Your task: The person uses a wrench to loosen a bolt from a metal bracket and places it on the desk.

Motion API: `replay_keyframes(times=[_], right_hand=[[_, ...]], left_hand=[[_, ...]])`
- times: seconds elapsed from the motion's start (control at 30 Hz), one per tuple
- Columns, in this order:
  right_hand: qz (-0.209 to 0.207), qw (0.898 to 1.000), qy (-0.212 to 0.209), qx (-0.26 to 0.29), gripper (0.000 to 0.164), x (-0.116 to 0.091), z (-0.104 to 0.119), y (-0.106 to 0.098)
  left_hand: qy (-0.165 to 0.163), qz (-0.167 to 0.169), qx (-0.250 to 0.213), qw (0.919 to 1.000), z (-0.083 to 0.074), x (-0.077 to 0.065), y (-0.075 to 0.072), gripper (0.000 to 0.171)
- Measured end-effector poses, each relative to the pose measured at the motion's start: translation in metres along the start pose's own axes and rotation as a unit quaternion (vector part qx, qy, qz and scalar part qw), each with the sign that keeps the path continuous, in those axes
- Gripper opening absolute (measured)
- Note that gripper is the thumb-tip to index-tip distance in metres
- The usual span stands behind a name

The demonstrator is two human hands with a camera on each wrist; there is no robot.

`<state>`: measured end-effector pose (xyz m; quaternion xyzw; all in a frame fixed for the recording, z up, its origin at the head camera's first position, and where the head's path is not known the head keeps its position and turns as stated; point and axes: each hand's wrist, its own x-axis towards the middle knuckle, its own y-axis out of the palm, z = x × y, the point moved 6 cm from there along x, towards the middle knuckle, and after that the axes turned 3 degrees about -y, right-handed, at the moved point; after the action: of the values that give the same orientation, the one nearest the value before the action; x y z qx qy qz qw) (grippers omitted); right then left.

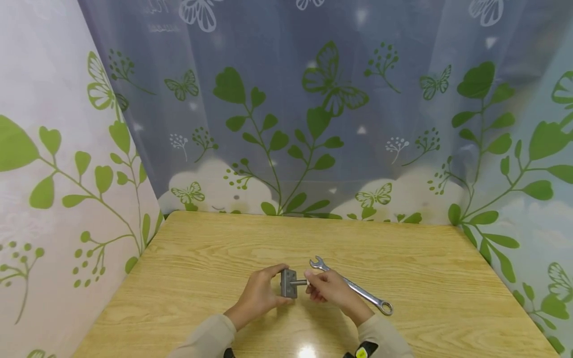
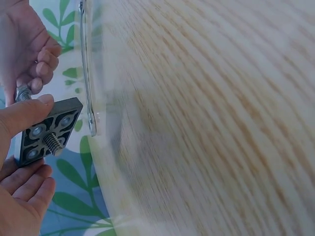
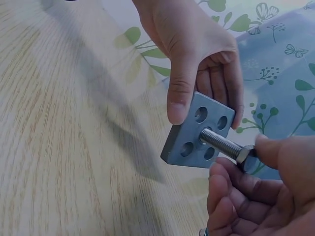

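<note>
My left hand [image 1: 258, 294] grips a square grey metal plate [image 3: 196, 147] by its opposite edges, thumb on one side and fingers on the other. Several round holes show in the plate's face. Through its middle runs a hex bolt [image 3: 222, 143], whose threaded tip pokes out of the ribbed back in the left wrist view. My right hand [image 1: 332, 289] pinches the bolt at its head, between thumb and fingers. Plate and bolt are held up off the table. A combination wrench [image 1: 358, 290] lies on the table, partly hidden behind my right hand.
The wood-grain table [image 1: 215, 243] spreads around both hands. A printed curtain [image 1: 277, 114] with leaves and butterflies hangs along its back edge and both sides. Black straps [image 1: 360, 350] show at the wrists.
</note>
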<state>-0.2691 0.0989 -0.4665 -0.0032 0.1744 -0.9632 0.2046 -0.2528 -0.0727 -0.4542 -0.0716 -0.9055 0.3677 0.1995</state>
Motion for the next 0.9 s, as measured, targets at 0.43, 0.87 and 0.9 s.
replay_keyframes(times=[0.43, 0.87, 0.9], right_hand=[[-0.019, 0.995, -0.091, -0.029, 0.023, 0.004, 0.008, -0.008], [0.011, 0.999, -0.036, -0.027, 0.038, 0.0, 0.001, -0.003], [0.013, 0.999, -0.024, -0.019, 0.041, -0.001, -0.001, -0.002]], left_hand=[[-0.006, 0.009, -0.011, 0.9999, 0.003, -0.002, -0.001, 0.071], [0.0, 0.006, -0.006, 1.0, 0.003, -0.002, 0.0, 0.07], [0.003, 0.004, -0.004, 1.0, 0.002, -0.002, 0.0, 0.07]])
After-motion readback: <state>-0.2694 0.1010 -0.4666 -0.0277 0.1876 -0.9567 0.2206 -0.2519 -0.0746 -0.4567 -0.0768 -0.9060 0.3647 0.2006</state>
